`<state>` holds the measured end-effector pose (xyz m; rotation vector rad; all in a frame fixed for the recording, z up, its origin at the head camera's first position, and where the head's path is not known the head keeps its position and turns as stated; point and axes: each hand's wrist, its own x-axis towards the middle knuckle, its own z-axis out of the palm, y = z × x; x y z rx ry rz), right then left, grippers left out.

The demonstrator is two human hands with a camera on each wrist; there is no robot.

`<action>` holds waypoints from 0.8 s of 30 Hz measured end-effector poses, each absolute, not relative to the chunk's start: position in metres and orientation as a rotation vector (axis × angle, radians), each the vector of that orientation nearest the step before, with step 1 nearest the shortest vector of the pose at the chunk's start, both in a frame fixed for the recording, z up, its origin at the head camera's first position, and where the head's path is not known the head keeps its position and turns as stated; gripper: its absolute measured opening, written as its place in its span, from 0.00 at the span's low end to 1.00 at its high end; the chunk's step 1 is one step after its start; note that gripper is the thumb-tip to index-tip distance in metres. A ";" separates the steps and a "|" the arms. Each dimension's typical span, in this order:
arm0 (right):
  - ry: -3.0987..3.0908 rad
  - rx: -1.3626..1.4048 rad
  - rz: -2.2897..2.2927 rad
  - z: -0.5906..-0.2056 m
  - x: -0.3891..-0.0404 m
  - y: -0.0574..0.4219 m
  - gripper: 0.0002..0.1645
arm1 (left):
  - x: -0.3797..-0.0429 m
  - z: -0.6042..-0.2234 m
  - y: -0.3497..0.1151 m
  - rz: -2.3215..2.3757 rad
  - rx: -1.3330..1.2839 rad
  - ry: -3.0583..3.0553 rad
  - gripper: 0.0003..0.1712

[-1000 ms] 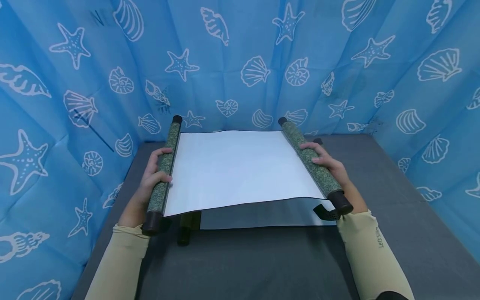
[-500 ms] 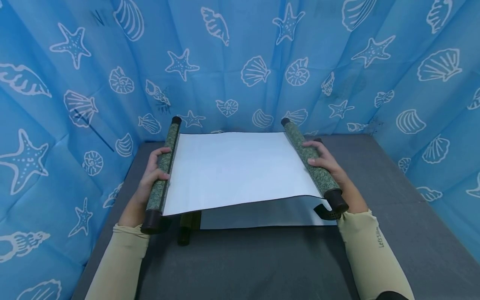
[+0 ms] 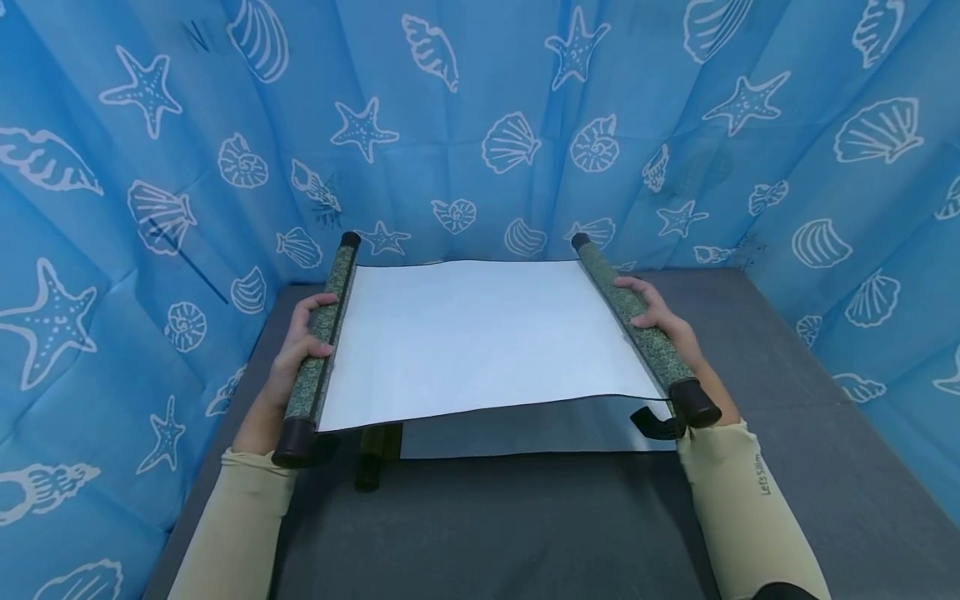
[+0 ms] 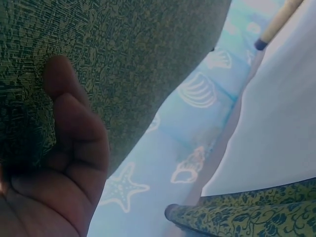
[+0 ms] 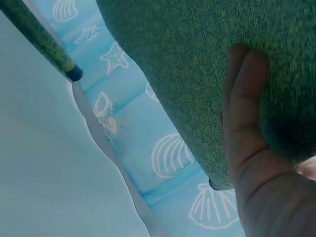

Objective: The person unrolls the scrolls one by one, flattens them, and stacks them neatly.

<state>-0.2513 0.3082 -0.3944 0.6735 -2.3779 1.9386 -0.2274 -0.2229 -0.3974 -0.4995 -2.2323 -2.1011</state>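
A scroll with a blank white face [image 3: 480, 342] is held raised and partly unrolled between both hands. My left hand [image 3: 296, 342] grips its left green patterned roll [image 3: 330, 325], thumb on the near face. The right hand [image 3: 663, 321] grips the right roll [image 3: 637, 321], which slants down toward me. Both rolls have dark end caps. In the left wrist view the fingers [image 4: 74, 108] lie on the scroll's green patterned backing [image 4: 148, 44]. The right wrist view likewise has fingers [image 5: 247, 94] against green backing [image 5: 182, 64].
Beneath, a second scroll lies spread on the grey table [image 3: 480, 533]; its pale sheet [image 3: 525, 433] and olive left roll [image 3: 369, 458] show. A dark curved strip [image 3: 654, 423] is by the right wrist. A blue seashell-print curtain [image 3: 450, 192] hangs behind.
The two rolls have moved slightly farther apart, the right one to the right and the left one a little left. More white sheet shows between them. The lower scroll has not moved.
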 end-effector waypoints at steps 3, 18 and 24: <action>-2.298 0.784 1.988 -0.396 -0.246 0.313 0.38 | -0.227 -0.396 -0.225 -2.121 -0.517 -2.208 0.40; -2.410 0.571 1.946 -0.393 -0.241 0.307 0.30 | -0.226 -0.395 -0.230 -2.090 -0.516 -2.258 0.41; -2.303 0.669 2.078 -0.389 -0.237 0.310 0.36 | -0.230 -0.402 -0.231 -2.105 -0.690 -2.138 0.39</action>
